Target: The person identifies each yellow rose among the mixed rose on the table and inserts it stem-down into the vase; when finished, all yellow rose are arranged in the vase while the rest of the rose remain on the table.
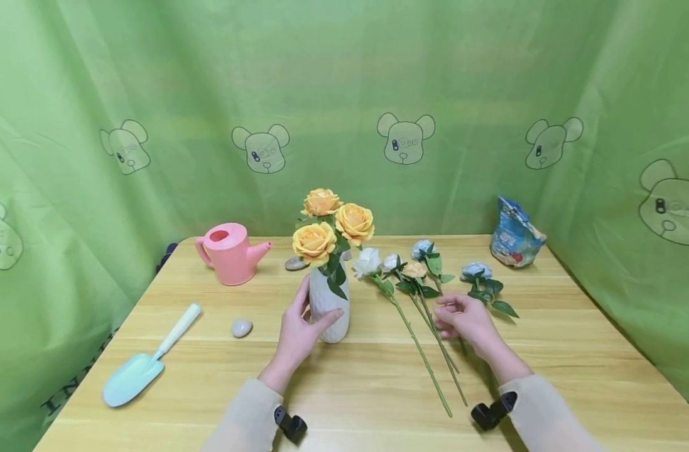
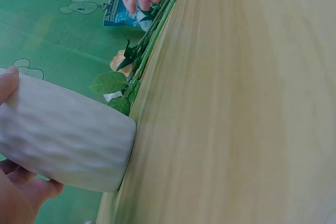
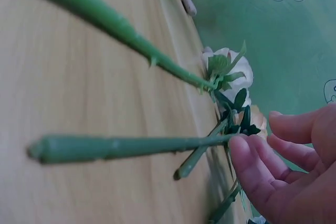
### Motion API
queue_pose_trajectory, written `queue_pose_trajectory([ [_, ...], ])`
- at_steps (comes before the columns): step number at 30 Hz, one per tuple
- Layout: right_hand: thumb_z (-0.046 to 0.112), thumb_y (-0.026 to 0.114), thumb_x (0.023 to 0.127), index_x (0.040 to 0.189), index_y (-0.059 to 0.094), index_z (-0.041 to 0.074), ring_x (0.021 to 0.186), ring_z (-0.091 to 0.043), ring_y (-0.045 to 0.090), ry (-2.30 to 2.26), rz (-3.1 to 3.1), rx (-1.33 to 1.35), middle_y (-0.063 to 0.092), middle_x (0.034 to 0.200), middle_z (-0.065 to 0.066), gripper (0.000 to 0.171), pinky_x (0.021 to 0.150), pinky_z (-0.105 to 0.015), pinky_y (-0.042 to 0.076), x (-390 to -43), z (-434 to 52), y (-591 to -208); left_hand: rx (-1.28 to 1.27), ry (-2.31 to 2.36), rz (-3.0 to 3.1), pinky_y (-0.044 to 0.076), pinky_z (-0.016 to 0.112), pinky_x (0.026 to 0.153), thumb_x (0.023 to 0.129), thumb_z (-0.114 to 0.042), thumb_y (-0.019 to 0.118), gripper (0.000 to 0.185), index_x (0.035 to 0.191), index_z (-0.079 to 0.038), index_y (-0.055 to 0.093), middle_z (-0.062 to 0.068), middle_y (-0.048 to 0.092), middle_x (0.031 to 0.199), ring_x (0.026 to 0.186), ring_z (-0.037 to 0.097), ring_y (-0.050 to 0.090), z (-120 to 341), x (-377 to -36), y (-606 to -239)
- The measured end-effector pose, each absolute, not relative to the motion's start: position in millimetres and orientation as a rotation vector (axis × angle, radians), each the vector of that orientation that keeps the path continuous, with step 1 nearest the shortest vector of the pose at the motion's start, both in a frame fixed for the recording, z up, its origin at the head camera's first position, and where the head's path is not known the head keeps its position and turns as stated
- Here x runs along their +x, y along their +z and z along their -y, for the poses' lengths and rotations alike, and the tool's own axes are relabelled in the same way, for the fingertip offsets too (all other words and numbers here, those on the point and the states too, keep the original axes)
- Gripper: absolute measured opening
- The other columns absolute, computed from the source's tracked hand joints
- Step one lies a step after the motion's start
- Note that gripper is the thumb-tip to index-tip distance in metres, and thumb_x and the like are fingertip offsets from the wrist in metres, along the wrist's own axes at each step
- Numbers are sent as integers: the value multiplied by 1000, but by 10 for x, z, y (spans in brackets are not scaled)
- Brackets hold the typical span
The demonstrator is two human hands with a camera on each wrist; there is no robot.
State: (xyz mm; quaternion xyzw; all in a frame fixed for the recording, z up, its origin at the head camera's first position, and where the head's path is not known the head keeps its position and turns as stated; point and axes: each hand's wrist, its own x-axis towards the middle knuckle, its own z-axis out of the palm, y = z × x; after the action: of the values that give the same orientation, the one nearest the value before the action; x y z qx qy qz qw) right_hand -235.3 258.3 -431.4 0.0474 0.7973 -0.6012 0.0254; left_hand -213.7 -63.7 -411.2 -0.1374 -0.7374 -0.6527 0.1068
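Left hand (image 1: pixel 303 326) of mine wraps the white vase (image 1: pixel 330 306) at frame centre, three orange roses (image 1: pixel 331 223) standing in it. Right hand (image 1: pixel 463 317), fingers loosely curled, touches the loose flower stems (image 1: pixel 429 342) lying right of centre on the table (image 1: pixel 576 351). Far left lie a trowel (image 1: pixel 143 364) and pink watering can (image 1: pixel 231 252).

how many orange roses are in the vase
3. All stand in the white vase that the left hand holds: one rose on top, one at the right, one at the front left. More could be hidden behind them.
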Motion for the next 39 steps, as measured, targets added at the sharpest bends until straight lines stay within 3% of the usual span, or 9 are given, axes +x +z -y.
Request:
queue_pose_trajectory([
  [18,0,64,84,120,50,-9,67,-21,60,-1547,-2542,138,60,93,-18,39,56,-35,56,-2510,-2528,-4401,-423,-1945,2145,38,40,101,76,-13,77,82,145,-13,32,10,44,139,124,21,43,631,-2144,-4120],
  [29,-4,62,82,123,49,-10,68,-22,60,-1741,-2488,121,57,94,-18,43,60,-35,57,-2493,-2544,-4265,-426,-1943,2134,38,41,101,76,-12,77,82,145,-11,32,11,42,141,125,23,42,643,-2133,-4115],
  [34,-3,62,84,126,45,-11,76,-25,61,-1860,-2461,49,56,100,-20,46,65,-35,57,-2422,-2509,-4086,-433,-1941,2142,37,42,101,77,-13,77,82,145,-11,31,11,41,141,126,24,42,650,-2131,-4104],
  [39,-2,65,84,126,45,-9,78,-19,63,-2109,-2401,-32,59,99,-15,47,67,-34,57,-2346,-2405,-3907,-436,-1945,2143,37,41,102,77,-13,77,82,145,-11,31,11,42,141,126,23,41,650,-2129,-4114],
])
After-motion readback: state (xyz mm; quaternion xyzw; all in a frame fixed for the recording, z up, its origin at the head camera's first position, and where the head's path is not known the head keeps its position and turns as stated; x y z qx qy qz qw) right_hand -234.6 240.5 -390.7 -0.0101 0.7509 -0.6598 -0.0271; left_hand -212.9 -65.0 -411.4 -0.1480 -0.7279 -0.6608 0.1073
